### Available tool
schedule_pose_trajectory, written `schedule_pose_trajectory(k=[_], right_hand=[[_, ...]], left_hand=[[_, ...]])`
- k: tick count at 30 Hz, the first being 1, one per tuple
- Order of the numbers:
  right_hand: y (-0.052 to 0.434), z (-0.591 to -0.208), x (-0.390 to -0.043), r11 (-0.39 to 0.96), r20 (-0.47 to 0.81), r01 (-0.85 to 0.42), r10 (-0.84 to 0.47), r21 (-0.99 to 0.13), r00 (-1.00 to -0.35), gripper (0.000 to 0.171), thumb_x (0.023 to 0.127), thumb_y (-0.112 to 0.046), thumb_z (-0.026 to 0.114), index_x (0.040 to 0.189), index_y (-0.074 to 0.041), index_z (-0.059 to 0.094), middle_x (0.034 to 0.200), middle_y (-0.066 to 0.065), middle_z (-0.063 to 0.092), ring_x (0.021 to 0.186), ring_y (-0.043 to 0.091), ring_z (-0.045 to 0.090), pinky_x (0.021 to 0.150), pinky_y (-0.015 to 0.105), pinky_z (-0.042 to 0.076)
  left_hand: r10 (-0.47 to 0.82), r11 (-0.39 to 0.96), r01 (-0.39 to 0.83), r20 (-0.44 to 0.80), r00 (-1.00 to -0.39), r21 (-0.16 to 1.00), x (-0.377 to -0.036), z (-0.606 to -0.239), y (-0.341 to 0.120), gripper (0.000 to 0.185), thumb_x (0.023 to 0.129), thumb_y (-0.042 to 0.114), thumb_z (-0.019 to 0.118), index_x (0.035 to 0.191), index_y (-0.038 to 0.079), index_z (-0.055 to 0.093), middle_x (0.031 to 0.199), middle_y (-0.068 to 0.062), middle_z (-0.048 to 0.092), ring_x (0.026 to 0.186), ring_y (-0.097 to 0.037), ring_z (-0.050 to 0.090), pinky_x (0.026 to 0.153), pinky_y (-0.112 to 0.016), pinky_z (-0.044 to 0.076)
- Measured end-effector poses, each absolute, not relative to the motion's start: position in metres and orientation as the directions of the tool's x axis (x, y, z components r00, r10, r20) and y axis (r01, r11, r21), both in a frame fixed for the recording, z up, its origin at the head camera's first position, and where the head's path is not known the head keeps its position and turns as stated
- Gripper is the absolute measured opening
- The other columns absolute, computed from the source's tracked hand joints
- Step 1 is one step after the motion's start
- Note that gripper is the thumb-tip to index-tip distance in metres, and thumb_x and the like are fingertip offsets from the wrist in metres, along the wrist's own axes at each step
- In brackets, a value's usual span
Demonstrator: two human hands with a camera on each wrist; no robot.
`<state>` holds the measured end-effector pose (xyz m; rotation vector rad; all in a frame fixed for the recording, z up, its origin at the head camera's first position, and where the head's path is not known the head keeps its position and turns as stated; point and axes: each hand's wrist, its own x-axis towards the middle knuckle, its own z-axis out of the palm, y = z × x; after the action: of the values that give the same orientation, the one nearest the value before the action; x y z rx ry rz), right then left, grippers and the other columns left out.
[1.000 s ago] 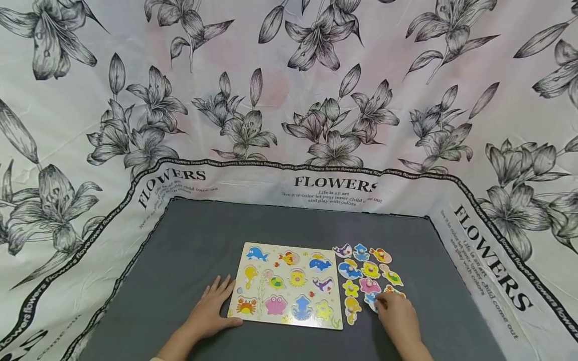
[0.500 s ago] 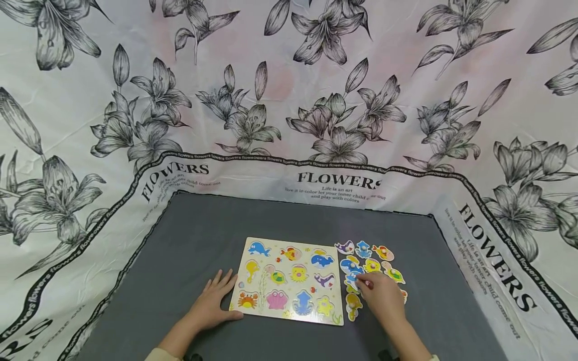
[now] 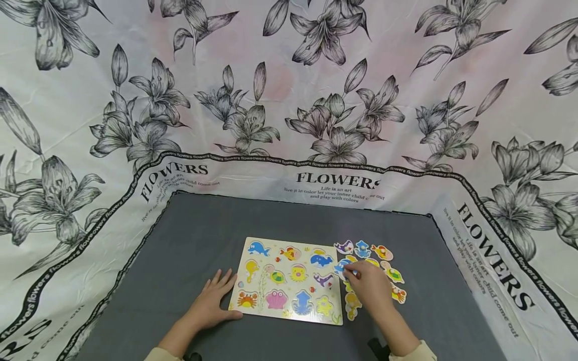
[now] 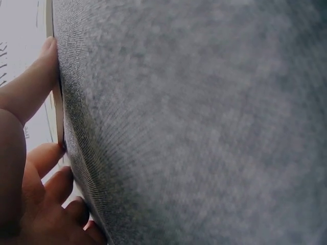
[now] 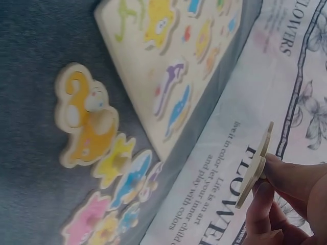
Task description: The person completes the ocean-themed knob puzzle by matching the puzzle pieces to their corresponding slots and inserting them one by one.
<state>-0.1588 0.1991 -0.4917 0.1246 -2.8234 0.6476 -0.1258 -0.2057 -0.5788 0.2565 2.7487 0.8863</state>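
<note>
Sleeves (image 3: 413, 352), pale, on both forearms, nearer than the puzzle board (image 3: 266, 259). Left-hand grip (image 3: 212, 303) at the board's left edge, relaxed and spread, thumb by the near left corner, fingertips along that side. Right-hand grip (image 3: 370, 286) just right of the board, closed in a pinch of thumb and finger on a blue piece (image 5: 250, 184), edge-on and tilted in the right wrist view, lapping the board's right edge in the head view. Board flat on the worktop (image 3: 280, 215), printed with crab, star, whales, fish and other sea creatures. Right of the board, near to far: yellow seahorse piece (image 3: 353, 302) beside the near right corner; orange piece (image 3: 399, 295) farther out; green turtle piece (image 3: 395, 275) beyond; then orange fish piece (image 3: 382, 252), blue squid piece (image 3: 362, 249) and purple whale piece (image 3: 344, 247) in a row by the far right corner, purple closest to the board. Between these rows, yellow star piece (image 5: 116, 159) and pink piece (image 5: 89, 219). Behind the board, past grey worktop, white cloth (image 3: 253, 185) with black lilies and "FLOWERS".
</note>
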Motion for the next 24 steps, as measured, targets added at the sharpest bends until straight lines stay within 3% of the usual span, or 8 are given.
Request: schedule_pose_trajectory(k=[13,24], right_hand=[[0.185,-0.489,-0.172,0.887,0.280,-0.212,-0.099,-0.410,-0.955,0.011,0.083,-0.016,0.083,0.094,-0.014,0.083,0.097,0.003,0.077,0.065,0.010,0.059,0.050,0.024,0.042],[0.164,-0.481,-0.179,0.879,0.263,-0.235,-0.131,-0.414,-0.956,0.011,0.083,-0.016,0.083,0.094,-0.015,0.083,0.094,0.001,0.075,0.067,0.011,0.056,0.056,0.026,0.042]], left_hand=[[0.232,0.803,0.089,-0.172,-0.957,0.589,-0.125,-0.580,-0.206,0.111,0.069,0.065,0.083,0.157,0.014,0.037,0.166,-0.013,0.026,0.155,-0.044,0.010,0.121,-0.066,0.011],[0.227,0.801,0.090,-0.162,-0.960,0.592,-0.125,-0.578,-0.204,0.111,0.069,0.063,0.084,0.157,0.013,0.038,0.166,-0.013,0.027,0.155,-0.044,0.010,0.122,-0.066,0.011]])
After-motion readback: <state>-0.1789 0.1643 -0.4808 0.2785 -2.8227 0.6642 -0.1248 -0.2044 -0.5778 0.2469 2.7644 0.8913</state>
